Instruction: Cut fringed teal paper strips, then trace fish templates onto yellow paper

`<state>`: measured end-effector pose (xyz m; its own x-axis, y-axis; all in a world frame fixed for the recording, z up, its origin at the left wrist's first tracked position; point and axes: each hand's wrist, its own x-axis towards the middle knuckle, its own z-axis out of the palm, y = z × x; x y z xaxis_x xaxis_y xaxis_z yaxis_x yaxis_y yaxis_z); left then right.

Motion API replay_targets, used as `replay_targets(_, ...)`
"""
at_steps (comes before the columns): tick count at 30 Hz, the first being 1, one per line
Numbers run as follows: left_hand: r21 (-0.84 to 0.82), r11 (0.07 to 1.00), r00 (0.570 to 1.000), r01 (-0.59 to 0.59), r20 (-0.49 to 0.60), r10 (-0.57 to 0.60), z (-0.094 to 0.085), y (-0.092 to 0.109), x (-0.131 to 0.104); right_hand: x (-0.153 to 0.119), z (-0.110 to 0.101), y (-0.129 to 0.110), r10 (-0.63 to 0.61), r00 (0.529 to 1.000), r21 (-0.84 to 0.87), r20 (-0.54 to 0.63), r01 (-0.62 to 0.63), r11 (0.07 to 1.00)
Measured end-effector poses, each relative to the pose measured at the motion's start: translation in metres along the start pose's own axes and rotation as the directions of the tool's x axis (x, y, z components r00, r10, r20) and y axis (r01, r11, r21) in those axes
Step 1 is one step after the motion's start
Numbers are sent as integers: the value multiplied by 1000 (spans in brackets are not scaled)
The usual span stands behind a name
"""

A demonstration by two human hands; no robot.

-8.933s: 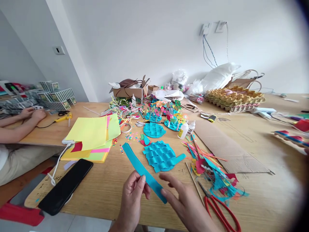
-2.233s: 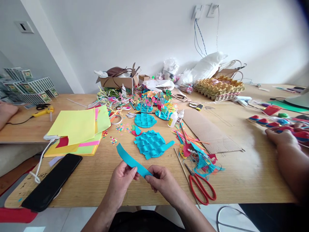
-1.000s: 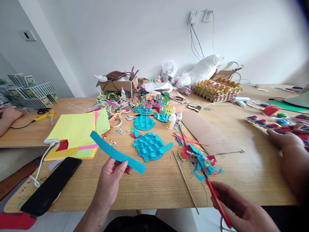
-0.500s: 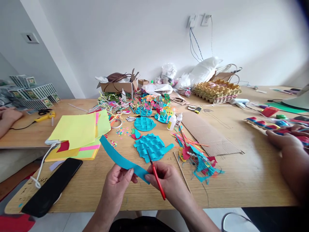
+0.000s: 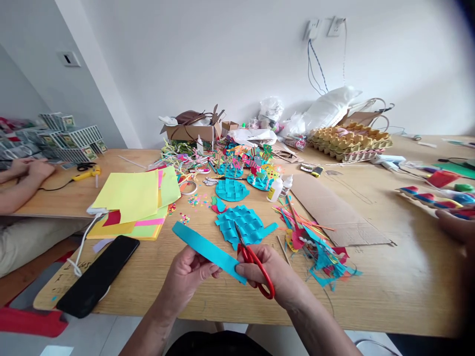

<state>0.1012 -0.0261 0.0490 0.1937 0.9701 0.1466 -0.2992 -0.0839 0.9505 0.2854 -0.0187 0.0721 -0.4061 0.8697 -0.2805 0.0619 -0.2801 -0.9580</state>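
A blue paper strip point(image 5: 208, 249) stretches between my two hands above the table's front part. My left hand point(image 5: 193, 274) pinches it near the middle from below. At the strip's right end, my right hand point(image 5: 265, 272) grips it between thumb and fingers and also holds red-handled scissors point(image 5: 262, 277), their blades pointing up and away. Just beyond the scissors' tips lies a woven blue paper piece point(image 5: 243, 225) with a tab sticking out at its right. Behind it is a second blue woven oval point(image 5: 232, 190).
Yellow paper sheets point(image 5: 126, 195) and a black phone point(image 5: 98, 277) lie left. Right are paper scraps point(image 5: 326, 257), a cardboard sheet point(image 5: 337, 210) and glue bottles point(image 5: 275, 190). Egg trays point(image 5: 349, 143) stand behind. Other people's hands point(image 5: 31, 170) show at both sides.
The view has shifted left. The scissors have turned in my right hand, so both red handle loops now show. The strip stays held by both hands.
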Motion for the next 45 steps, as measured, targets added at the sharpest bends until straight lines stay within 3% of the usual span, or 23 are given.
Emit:
replay_targets(6,-68,997,999,-40,8,41,-1,-3,1,0,0,-5,-10,1000,-61,14,11,998)
replay_targets(14,-45,999,999,-3,-45,1,-5,-6,-1,1,6,-10,-18,1000,-82,-13,17,996)
replay_targets(21,-23,998,998,60,-21,-61,2,3,-2,2,15,-13,-100,987,-168,-127,78,983)
replay_targets(28,52,993,973,106,-209,-93,19,-1,-3,11,31,-2,-225,946,-203,-232,179,963)
replay_targets(40,120,991,945,51,-327,-9,15,0,-6,12,35,5,-233,951,-212,-204,189,959)
replay_targets(45,123,991,953,60,-303,-20,12,5,-7,10,37,1,-207,960,-167,-188,177,970)
